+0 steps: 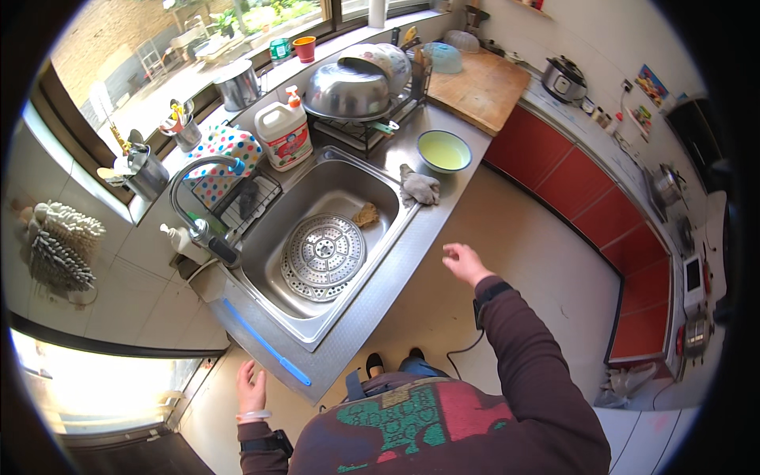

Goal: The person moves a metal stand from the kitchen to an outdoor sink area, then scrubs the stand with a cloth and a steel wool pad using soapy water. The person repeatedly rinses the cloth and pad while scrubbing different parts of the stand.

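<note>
My left hand [252,387] holds nothing, its fingers apart, just off the counter's left end. Nearest to it on the steel counter lies a long, thin blue plastic tool [267,342]. Past the counter's front edge, my right hand [468,263] hangs over the floor, empty, with fingers loosely bent and apart. The stainless steel sink [261,261] holds round perforated steamer racks [324,250], stacked, and a crumpled brown cloth or scrubber [366,215]. A grey rag [420,186] rests by the sink's right corner. Behind it stands an enamel bowl [444,151] of yellowish-green colour.
A faucet [205,231] arches over the sink's left side. At the back are a large white detergent jug [285,136] and a dish rack with an upturned metal basin [347,92]. A wooden board [478,89] lies farther right. Red cabinets [570,172] line the opposite side.
</note>
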Demonstrator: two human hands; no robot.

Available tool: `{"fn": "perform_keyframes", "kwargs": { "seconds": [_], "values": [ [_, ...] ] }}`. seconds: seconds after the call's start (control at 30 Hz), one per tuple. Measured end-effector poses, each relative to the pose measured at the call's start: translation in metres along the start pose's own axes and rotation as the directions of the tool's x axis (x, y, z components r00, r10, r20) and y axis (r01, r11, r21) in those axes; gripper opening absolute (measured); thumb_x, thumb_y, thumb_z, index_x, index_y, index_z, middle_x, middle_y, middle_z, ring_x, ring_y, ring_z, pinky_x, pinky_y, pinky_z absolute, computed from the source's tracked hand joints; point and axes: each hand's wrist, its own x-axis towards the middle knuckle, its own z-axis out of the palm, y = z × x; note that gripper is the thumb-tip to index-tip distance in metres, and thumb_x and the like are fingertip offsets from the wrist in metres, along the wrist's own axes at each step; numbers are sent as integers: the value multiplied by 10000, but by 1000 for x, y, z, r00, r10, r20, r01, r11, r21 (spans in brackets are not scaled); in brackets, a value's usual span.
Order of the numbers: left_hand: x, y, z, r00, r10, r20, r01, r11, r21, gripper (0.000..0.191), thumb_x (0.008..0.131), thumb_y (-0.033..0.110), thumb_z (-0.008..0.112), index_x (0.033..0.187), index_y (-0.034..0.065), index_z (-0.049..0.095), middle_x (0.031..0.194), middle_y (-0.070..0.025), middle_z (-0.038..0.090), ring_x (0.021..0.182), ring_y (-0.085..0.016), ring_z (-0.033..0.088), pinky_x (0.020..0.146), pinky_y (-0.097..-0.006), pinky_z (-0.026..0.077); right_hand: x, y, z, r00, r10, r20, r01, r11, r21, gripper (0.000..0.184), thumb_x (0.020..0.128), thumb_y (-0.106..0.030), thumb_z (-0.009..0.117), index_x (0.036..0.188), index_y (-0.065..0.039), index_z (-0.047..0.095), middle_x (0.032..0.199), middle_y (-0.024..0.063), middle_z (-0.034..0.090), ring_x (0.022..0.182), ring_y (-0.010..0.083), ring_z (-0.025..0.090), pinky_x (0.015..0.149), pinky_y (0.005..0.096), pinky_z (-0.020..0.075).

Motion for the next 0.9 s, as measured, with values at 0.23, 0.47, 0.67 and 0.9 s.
{"fn": "perform_keyframes", "kwargs": {
  "seconds": [0.23, 0.47, 0.67, 0.9],
  "values": [
    [-149, -40, -41, 851, -266, -453, 323, 945, 53, 383, 829, 189, 631, 1152, 7, 537, 1015, -65, 601, 825, -143, 576, 680, -259, 477, 146, -50, 0, 953, -285, -103, 205, 857, -473, 463, 738, -247, 675, 1183, -232, 548, 1263, 123, 434, 1167, 307, 435, 959, 429, 369],
    [-255, 19, 20, 514, -751, -414, 687, 650, -326, 336, 853, 195, 599, 1143, 35, 541, 986, -56, 607, 794, -140, 603, 565, -243, 463, 206, -54, 9, 977, -206, 56, 204, 824, -529, 492, 743, -210, 676, 1198, -265, 497, 1302, 101, 379, 1220, 324, 347, 942, 434, 418],
    [-299, 22, 52, 477, -782, -401, 682, 617, -394, 319, 858, 194, 591, 1129, 30, 545, 980, -66, 612, 781, -158, 628, 558, -247, 477, 211, -46, 16, 939, -342, -30, 274, 799, -535, 273, 719, -93, 623, 947, -236, 575, 1023, 49, 486, 999, 291, 473, 786, 398, 480],
    [-362, -23, 55, 409, -827, -386, 740, 548, -391, 266, 853, 192, 590, 1057, 23, 569, 861, -62, 629, 676, -162, 646, 451, -237, 460, 173, -49, 14, 948, -314, 47, 281, 760, -587, 272, 692, -40, 610, 926, -171, 567, 996, 91, 492, 910, 323, 509, 752, 427, 473]
  ]
}}
